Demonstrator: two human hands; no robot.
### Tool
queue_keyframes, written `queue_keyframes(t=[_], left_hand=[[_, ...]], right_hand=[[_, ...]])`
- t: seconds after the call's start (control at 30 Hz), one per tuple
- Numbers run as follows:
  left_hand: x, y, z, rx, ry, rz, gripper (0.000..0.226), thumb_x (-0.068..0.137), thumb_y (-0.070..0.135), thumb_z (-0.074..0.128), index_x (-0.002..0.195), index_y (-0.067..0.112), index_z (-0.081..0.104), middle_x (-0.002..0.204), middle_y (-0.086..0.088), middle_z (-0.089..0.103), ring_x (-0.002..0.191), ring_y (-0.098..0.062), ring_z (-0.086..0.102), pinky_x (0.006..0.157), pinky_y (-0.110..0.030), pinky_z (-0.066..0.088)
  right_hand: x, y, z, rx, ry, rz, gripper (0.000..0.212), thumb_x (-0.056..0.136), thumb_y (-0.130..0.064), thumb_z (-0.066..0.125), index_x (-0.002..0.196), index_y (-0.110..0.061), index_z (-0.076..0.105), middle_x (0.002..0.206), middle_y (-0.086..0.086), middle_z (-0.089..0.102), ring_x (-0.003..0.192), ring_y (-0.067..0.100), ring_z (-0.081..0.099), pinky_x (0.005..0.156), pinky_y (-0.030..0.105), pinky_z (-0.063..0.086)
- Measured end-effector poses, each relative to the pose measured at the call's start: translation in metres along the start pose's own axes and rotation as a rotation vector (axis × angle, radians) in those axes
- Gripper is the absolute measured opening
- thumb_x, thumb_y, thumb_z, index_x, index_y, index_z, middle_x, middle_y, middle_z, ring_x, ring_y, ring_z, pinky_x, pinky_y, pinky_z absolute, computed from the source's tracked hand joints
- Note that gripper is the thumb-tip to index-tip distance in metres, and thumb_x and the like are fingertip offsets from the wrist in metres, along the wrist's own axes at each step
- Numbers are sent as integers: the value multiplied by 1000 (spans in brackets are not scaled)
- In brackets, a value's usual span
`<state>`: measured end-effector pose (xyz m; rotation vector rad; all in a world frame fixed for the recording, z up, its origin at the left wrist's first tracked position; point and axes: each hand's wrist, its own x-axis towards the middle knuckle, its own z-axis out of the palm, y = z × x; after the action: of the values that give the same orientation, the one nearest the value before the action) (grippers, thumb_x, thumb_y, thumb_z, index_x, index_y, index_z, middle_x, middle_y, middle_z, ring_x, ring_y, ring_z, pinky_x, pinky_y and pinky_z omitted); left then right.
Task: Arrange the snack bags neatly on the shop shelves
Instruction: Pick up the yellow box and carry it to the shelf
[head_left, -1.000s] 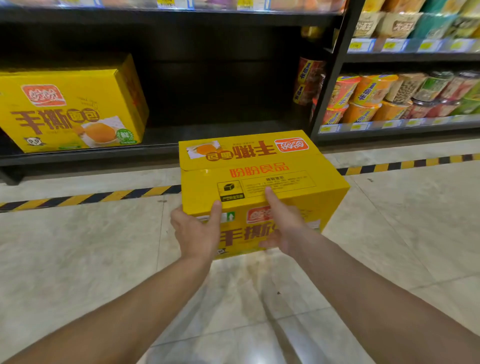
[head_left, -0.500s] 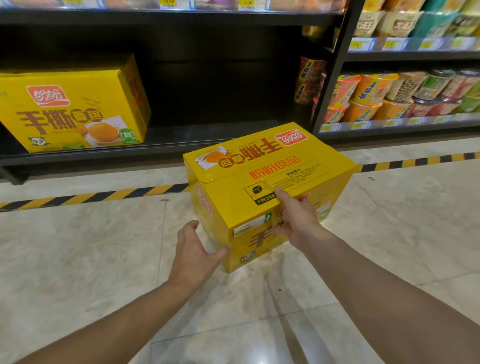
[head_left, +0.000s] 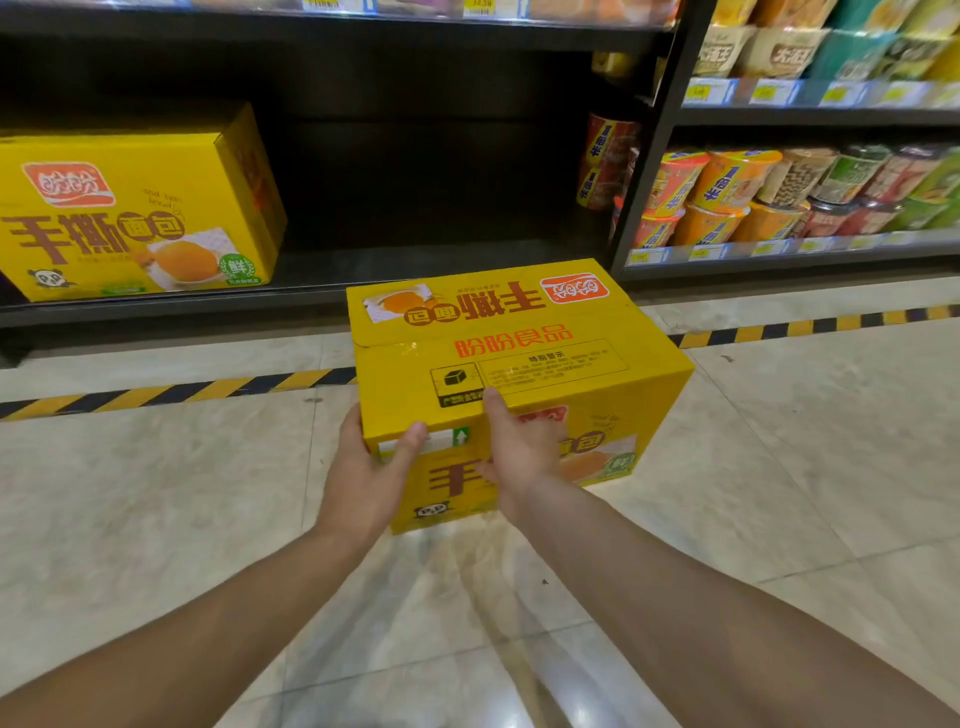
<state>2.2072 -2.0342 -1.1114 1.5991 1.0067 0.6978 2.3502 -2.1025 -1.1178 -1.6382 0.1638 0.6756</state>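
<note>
The yellow bread carton (head_left: 524, 358) is held low in front of the lowest shelf (head_left: 426, 273), over the tiled floor (head_left: 779, 493), with its print upside down to the viewer. The left hand (head_left: 371, 470) grips the near left corner, thumb across the front edge and fingers wrapped round the side. The right hand (head_left: 522, 449) holds the front face, thumb up over the top edge; its other fingers are mostly hidden.

Both hands sit near one corner, so the far, unsupported end could likely dip and the carton twist out of the grip. Sliding it in, it may catch the shelf lip, or knock the matching carton (head_left: 135, 218) already on the shelf or the cup noodles (head_left: 727, 197) in the next bay.
</note>
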Motion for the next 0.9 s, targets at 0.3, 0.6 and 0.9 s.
queue_keyframes(t=[0.3, 0.6, 0.9], left_hand=[[34, -13, -29, -21, 131, -69, 56, 101, 60, 53, 145, 25, 50, 126, 6, 61, 114, -20, 60, 95, -40, 47], [40, -65, -25, 125, -37, -195, 80, 89, 40, 82, 155, 22, 40, 148, 1, 58, 139, -25, 54, 114, -50, 45], [53, -94, -12, 202, -41, -270, 72, 84, 40, 87, 145, 23, 52, 137, -2, 68, 122, -30, 65, 106, -52, 52]], right_hand=[[44, 46, -49, -216, 41, -99, 159, 16, -96, 79, 145, -22, 24, 145, 11, 52, 134, 34, 54, 102, 57, 55], [84, 42, -141, -417, -8, -229, 74, 80, -13, 91, 141, -4, 52, 123, 5, 70, 112, 24, 69, 78, 25, 53], [117, 65, -143, -510, -36, -208, 81, 70, -46, 96, 132, -15, 55, 118, -2, 71, 108, 22, 68, 94, 47, 57]])
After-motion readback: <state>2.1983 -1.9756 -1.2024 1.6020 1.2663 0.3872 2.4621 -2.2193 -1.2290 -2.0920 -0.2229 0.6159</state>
